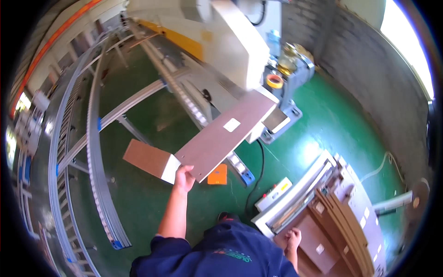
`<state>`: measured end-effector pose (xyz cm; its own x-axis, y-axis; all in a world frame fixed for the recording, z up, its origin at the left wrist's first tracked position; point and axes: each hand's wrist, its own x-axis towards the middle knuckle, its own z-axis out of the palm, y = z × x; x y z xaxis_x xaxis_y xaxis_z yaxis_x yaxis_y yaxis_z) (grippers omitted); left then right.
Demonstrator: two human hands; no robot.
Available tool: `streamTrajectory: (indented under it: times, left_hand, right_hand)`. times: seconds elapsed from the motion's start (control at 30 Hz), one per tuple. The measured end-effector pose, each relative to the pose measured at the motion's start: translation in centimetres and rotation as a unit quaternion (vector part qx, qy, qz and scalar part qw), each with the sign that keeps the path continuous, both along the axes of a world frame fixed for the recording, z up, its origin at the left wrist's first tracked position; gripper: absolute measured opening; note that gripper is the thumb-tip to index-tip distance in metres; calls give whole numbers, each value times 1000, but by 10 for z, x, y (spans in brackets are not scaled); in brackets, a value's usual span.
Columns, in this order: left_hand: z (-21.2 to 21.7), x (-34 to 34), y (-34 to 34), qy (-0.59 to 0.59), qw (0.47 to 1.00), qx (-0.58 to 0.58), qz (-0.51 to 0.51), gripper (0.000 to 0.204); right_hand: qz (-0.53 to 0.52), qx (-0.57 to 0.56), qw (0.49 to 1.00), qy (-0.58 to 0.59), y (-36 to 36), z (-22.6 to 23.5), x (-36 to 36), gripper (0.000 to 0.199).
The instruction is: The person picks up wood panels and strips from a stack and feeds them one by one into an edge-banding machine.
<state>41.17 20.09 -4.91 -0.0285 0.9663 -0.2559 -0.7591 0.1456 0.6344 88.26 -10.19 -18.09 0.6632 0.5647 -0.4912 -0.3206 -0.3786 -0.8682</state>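
Gripping flat brown rectangular board (221, 138), left hand (183, 177) at its corner.

Long flat brown wooden board (226, 135), rectangular, small white label on its upper face. Held level and diagonal, near end low and left, far end meeting the machine. Stack of brown boards (339, 226) lower right.

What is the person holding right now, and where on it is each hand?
The left hand grips the long brown panel at its near corner. The right hand rests on the stack of brown panels beside it; whether it grips one cannot be told.
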Motion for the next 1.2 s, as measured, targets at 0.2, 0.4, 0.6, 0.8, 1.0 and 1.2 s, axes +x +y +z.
streamTrajectory:
  times: [0.2, 0.4, 0.6, 0.8, 1.0, 1.2]
  left_hand:
    - [23, 11, -80, -70, 995, 33, -70, 64]
    - [39, 71, -105, -110, 971, -3, -213, 64]
    - [8, 161, -131, -56, 928, -68, -361, 66]
    - [-21, 242, -149, 57, 851, -84, -515, 68]
    - [-24, 325, -183, 148, 755, -118, -627, 62]
    - [-61, 396, -213, 323, 640, -49, -696, 60]
  right_hand:
    - [72, 11, 997, -5, 43, 50, -1, 14]
    - [16, 307, 909, 283, 54, 142, 34, 50]
    - [-186, 511, 794, 272, -51, 175, 142, 52]
    - [-255, 279, 918, 116, -226, 140, 175, 28]
    - [-321, 106, 937, 86, -339, 98, 160, 30]
    - [-361, 111, 924, 54, -396, 45, 181, 31]
